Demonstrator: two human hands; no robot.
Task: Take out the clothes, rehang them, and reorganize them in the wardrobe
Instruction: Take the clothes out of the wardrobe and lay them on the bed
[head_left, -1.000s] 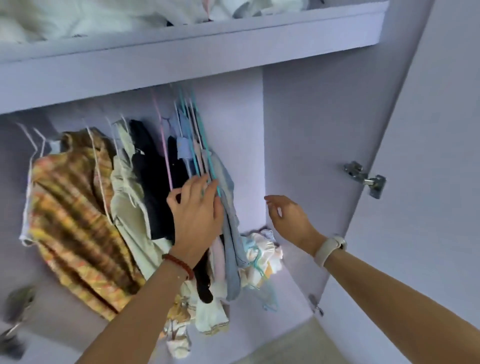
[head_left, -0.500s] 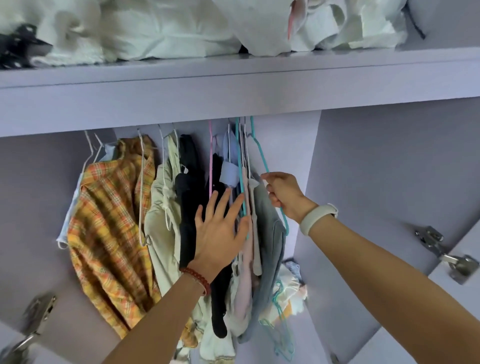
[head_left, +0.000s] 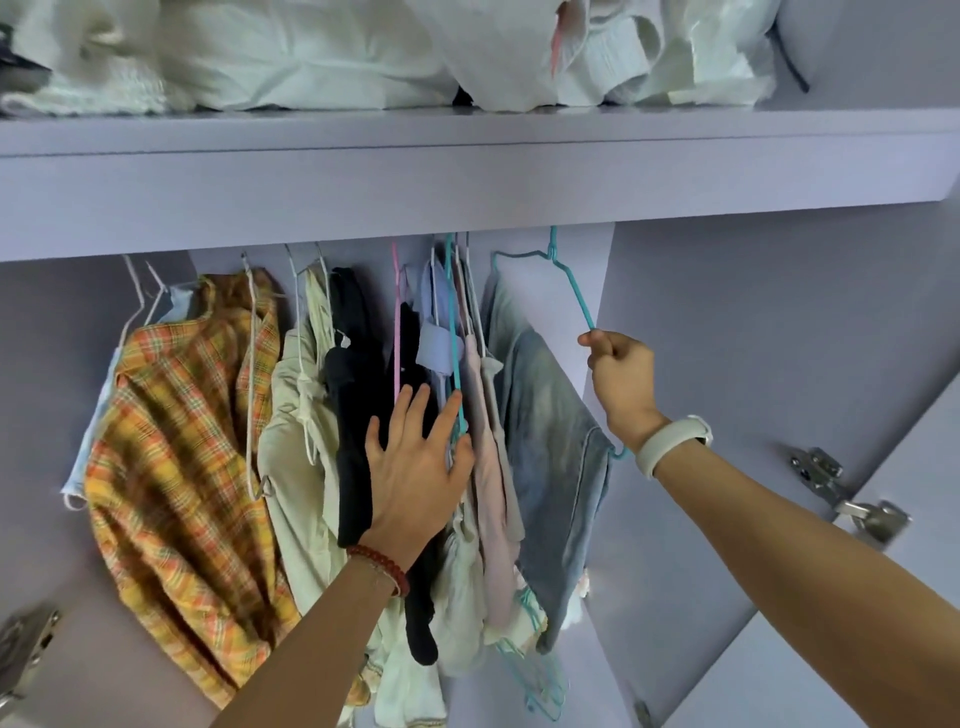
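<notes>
Several garments hang in the lilac wardrobe: a yellow plaid shirt at the left, a cream garment, a black one, then pale pink and blue pieces. My left hand lies flat with fingers spread against the black and blue clothes. My right hand pinches the sloping arm of a teal hanger that carries faded blue jeans, held apart to the right of the bunch. The hanger's hook is still up under the shelf.
A shelf overhead holds a pile of white fabric. Empty teal hangers dangle low behind the jeans. Metal door hinges sit on the right wall, another hinge at the lower left. The right door stands open.
My right hand reached in, took the teal hanger and drew the jeans to the right, away from the other clothes. My left hand stayed pressed on the bunch. The view tilted upward.
</notes>
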